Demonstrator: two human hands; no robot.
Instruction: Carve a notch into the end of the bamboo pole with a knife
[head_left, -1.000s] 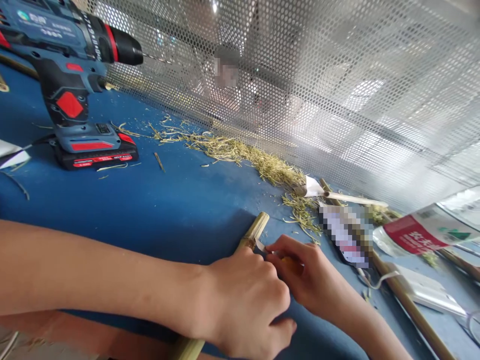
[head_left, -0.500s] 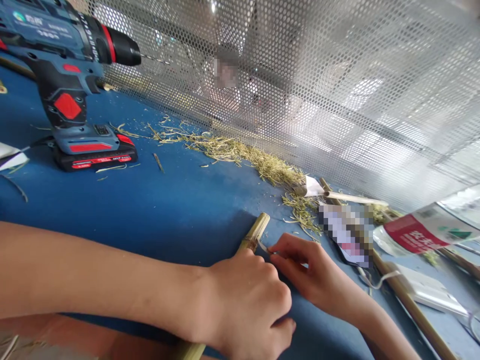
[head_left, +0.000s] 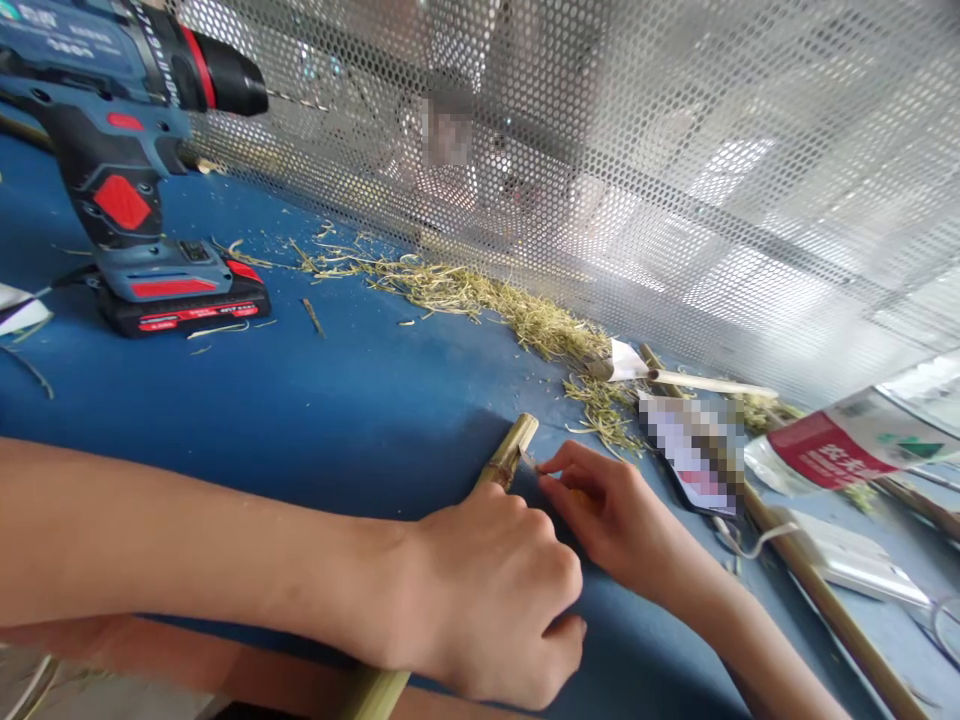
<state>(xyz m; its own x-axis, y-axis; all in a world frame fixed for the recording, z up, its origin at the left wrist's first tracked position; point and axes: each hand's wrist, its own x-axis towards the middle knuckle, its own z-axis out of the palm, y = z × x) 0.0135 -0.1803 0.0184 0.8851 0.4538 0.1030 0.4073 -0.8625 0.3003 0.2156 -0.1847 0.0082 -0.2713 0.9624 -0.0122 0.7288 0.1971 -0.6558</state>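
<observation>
Left hand [head_left: 495, 590]: closed in a fist around the bamboo stick [head_left: 511, 452], pinning it to the table [head_left: 360, 400]; knuckles up, forearm coming in from the left edge
Right hand [head_left: 607, 510]: fingers pinched shut on a small blade [head_left: 528, 461]; only its pale tip shows, and the handle is hidden in the hand
Bamboo stick: lies on the blue table in front of the person, long axis running from near-left to far-right; the near end passes under the left fist and off the lower edge of view, the cut far end stands free just past the knuckles
Blade to stick: the tip meets the right flank of the stick, at the knot just short of the far end; the stick lies left of the right hand, touching the blade
Nearer hand: the left is on the stick itself, the right reaches it only through the blade
Open room: bare blue surface to the left and ahead of the stick's far end
Far edge: a perforated metal screen [head_left: 675, 200] stands along the back, with a drift of shavings [head_left: 517, 310] at its foot
Right side: crowded with long sticks [head_left: 817, 600], a packet [head_left: 840, 450] and a white block [head_left: 847, 570]
Far left: cordless drill [head_left: 127, 180], standing well apart from both hands
</observation>
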